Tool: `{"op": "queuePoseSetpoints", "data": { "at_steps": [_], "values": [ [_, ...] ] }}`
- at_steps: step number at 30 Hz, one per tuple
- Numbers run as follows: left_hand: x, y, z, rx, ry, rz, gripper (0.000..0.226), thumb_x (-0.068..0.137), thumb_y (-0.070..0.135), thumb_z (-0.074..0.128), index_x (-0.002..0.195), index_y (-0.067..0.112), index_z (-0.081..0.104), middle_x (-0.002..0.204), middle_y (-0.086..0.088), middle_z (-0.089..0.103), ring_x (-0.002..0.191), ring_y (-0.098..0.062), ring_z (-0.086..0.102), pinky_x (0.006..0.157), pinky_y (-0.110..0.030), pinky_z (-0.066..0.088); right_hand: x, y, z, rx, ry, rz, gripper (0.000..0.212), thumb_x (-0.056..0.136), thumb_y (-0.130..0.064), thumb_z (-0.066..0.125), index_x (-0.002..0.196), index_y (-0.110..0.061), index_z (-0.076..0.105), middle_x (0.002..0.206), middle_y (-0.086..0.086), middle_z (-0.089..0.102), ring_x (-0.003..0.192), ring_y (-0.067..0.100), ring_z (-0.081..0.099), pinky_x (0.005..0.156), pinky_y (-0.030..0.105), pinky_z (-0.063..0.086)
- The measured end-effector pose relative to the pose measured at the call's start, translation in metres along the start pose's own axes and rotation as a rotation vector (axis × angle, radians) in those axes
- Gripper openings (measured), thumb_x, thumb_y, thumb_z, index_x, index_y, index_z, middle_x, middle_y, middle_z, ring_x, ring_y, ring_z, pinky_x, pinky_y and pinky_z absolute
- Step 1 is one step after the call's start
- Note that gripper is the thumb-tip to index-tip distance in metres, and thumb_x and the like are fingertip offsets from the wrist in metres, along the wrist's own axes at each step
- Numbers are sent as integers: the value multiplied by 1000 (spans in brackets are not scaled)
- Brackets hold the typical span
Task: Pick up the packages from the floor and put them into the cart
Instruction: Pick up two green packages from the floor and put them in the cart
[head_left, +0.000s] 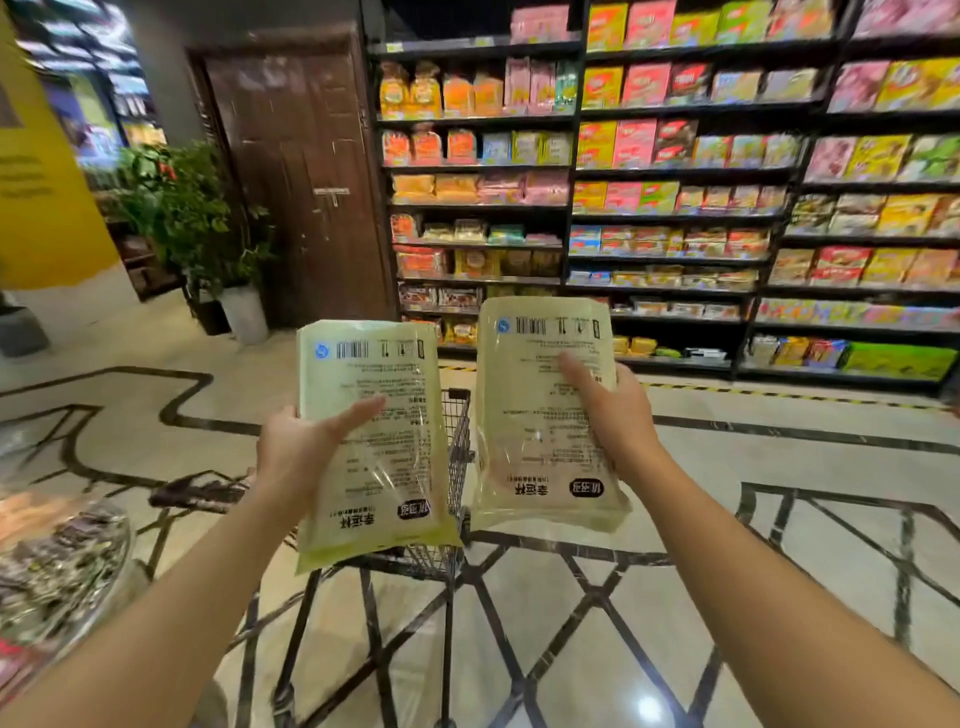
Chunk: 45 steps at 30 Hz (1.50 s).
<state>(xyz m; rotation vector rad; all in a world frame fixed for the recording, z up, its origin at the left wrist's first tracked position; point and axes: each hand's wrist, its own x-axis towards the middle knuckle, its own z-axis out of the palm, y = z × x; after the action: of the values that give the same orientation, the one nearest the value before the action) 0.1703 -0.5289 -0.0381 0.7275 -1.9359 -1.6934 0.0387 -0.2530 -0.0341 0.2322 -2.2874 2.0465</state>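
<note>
While held up, each package (374, 441) fills a hand (296, 457).

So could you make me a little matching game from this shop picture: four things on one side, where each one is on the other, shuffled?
Things:
1. left package
2. right package
3. cart
4. potted plant

Places:
A. beside the brown door
B. gripped in the right hand
C. low between both packages
D. gripped in the left hand

Pairs: 1-D, 2-B, 3-C, 4-A
</note>
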Motion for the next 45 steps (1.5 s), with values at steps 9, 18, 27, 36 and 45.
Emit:
{"op": "queuePoseSetpoints", "data": {
  "at_steps": [9, 18, 27, 36, 45],
  "values": [
    [113, -16, 90, -10, 28, -98, 70, 60, 46, 94, 115, 11, 69, 90, -7, 82, 72, -25, 80, 63, -43, 64, 159, 53, 23, -24, -95, 38, 55, 82, -66, 74, 119, -26, 66, 106, -3, 77, 92, 18, 76, 84, 44, 63],
    [259, -74, 114, -72, 158, -166, 71, 55, 45, 98, 113, 14, 71, 93, -7, 82, 78, -30, 80, 73, -53, 65, 298, 106, 127, -58, -244, 79, 56, 85, -60, 74, 129, -29, 57, 111, -6, 74, 92, 13, 75, 82, 39, 63],
    [400, -136, 102, -61, 306, -275, 55, 63, 37, 98, 108, 17, 74, 84, -1, 82, 70, -20, 80, 57, -36, 64, 434, 163, 267, -86, -418, 153, 64, 77, -68, 78, 126, -30, 61, 110, -9, 75, 96, 16, 76, 90, 46, 61],
    [422, -251, 100, -61, 554, -537, 71, 54, 56, 97, 113, 23, 75, 94, 5, 80, 85, -15, 77, 77, -33, 62, 478, 264, 385, -290, -765, 243, 40, 85, -61, 76, 111, -34, 62, 107, -3, 77, 95, 19, 77, 86, 45, 62],
    [409, -340, 98, -70, 904, -895, 83, 50, 79, 87, 114, 28, 75, 99, 2, 80, 94, -25, 77, 91, -48, 61, 498, 373, 492, -448, -1153, 396, 48, 74, -74, 75, 109, -46, 58, 104, 3, 79, 87, 25, 79, 79, 54, 64]
  ]
}}
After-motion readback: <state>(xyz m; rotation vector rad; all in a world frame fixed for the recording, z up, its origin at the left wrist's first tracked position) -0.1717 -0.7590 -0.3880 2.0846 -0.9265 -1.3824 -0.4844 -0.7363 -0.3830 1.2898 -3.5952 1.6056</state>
